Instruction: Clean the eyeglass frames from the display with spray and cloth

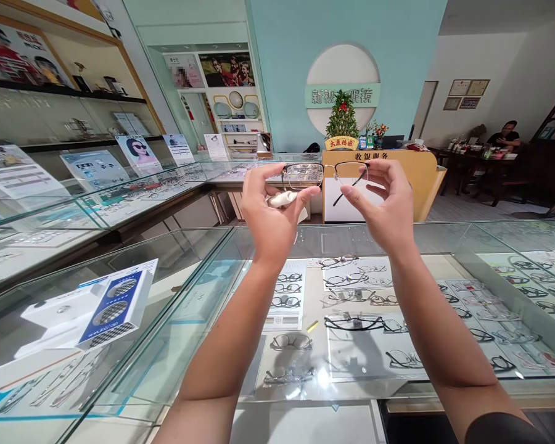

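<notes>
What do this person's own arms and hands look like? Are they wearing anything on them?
The left hand and right hand are bare, with no gloves and no rings visible on the fingers. Both wrists show no watch or bracelet. A plain black sleeve shows at the right elbow; no sleeve shows on the left.

Left hand: we are gripping the left end of the glasses, fingers curling, thumb pointing inward just below them.
Right hand: we are pinching the right end of the glasses, thumb reaching inward below their rim.
Left forearm: we are slanting it up toward the glasses from lower left.
Right forearm: we are angling it up from lower right of the glasses.
</notes>
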A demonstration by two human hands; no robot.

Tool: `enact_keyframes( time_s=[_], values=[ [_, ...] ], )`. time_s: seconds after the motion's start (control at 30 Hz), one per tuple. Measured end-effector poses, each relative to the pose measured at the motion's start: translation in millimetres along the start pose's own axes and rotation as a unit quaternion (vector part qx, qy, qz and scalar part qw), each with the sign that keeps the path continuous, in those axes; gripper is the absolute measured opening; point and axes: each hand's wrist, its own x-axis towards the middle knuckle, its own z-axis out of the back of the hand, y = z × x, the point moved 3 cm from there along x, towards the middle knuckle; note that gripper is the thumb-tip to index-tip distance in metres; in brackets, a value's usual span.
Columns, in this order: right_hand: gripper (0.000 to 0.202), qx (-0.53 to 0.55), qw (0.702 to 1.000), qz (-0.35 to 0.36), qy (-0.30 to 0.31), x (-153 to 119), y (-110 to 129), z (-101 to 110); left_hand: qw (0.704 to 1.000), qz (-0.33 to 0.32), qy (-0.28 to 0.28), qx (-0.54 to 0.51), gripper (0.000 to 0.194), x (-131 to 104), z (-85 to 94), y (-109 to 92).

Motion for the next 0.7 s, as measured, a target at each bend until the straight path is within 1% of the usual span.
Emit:
enact_keyframes(
  time_s=[0.17,0.3,0.5,0.6,0.7],
  values=[
    [0.051,-0.088,0.993,0.062,-0.045,-6.0,12.1,-0.8,0.999,0.023,0.015,-0.037,0.063,2.3,-2.9,6.1],
    [0.053,-0.137,0.985,0.086,-0.064,-9.8,17.0,-1.9,0.998,0.031,0.027,-0.040,0.065,2.9,-4.2,7.2],
    [0.056,-0.131,0.985,0.090,-0.062,-11.6,19.0,-2.4,0.999,0.024,0.033,-0.027,0.070,1.3,-4.1,6.4],
    [0.055,-0.123,0.985,0.104,-0.058,-12.8,20.7,-4.3,0.999,0.018,0.028,-0.020,0.072,0.6,-4.3,7.0],
    [0.055,-0.139,0.983,0.109,-0.055,-14.0,20.8,-6.3,0.999,0.020,0.021,-0.015,0.073,0.2,-5.0,8.6]
  ],
)
